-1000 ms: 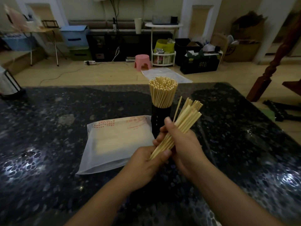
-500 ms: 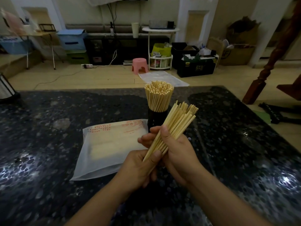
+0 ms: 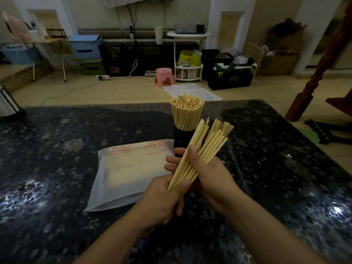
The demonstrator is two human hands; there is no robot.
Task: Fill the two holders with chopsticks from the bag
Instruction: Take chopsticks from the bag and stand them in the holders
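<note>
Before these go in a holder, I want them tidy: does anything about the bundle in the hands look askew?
Yes. The bundle of chopsticks gripped by the left hand and right hand is splayed: its upper ends fan apart at uneven heights, unlike the even cluster standing in the black holder.

Visible: one black holder [image 3: 181, 139] packed with chopsticks [image 3: 186, 113], too many to count; one loose bundle [image 3: 205, 149], also uncountable; one white bag [image 3: 131, 172]; two hands, left [image 3: 163, 199] and right [image 3: 213, 178].
</note>
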